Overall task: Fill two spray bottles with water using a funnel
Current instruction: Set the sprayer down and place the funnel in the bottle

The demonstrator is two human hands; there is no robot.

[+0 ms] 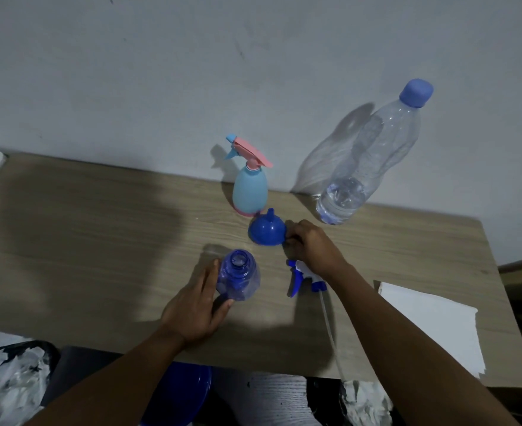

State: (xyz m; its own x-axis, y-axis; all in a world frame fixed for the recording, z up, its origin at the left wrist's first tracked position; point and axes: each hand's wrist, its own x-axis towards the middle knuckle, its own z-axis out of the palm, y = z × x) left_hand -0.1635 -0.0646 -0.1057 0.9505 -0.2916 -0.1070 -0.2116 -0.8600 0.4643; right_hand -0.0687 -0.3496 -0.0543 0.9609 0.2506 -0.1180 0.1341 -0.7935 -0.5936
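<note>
Wooden table [99,241], funnel [267,230] touching right hand [313,247]

blue bottle [238,276] – uncapped | funnel [267,230] – inverted | pastel sprayer [249,192] upright

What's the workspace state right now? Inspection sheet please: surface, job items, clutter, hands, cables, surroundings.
Surface: wooden table, dry as far as visible.
Job's things: blue spray bottle upright, neck open; its trigger head lies on the table with dip tube trailing toward the near edge. Blue funnel rests wide end down, spout up. Light blue spray bottle upright by the wall, pink trigger head on. Water bottle capped, water only near the bottom.
Clutter: white paper at the table's right.
Hands: left hand steadies the blue spray bottle; right hand grips the funnel's rim tab.
Cables: nothing seen.
Surroundings: plain wall behind.
</note>
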